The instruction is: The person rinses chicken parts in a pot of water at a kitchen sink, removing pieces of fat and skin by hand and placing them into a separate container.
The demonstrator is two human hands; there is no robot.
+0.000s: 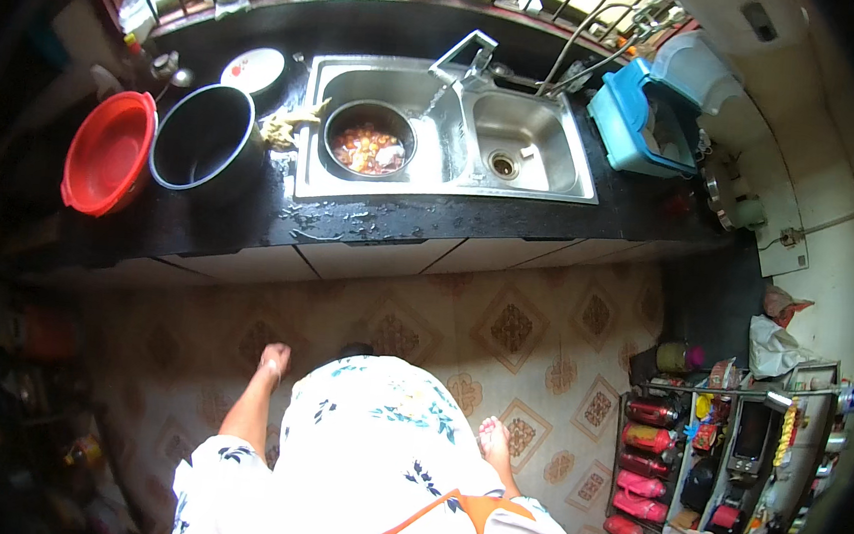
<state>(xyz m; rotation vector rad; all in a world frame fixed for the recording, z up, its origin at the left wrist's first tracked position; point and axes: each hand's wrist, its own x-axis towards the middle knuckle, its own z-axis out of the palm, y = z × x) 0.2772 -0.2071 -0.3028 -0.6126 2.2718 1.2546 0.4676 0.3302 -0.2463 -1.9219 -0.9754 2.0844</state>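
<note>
My left hand (276, 359) hangs over the floor in front of the counter, away from every vessel. Its fingers look curled, and their inner side is hidden. On the other side of my body, my right hand (493, 434) hangs low with loosely bent fingers and no object visible in it. Ahead, a dark round pot (328, 152) stands in the large basin of the steel double sink (432, 196), holding wet reddish-orange pieces and one pale lump. A thin stream of water runs from the faucet (480, 68) into that basin, right of the pot.
Left of the sink stand a large deep pot (204, 136), a red plastic basin (109, 151) and a white plate (253, 70). Knobbly yellowish pieces (284, 128) lie by the sink rim. A blue lidded dish bin (626, 124) sits right. A rack with flasks (647, 438) stands lower right.
</note>
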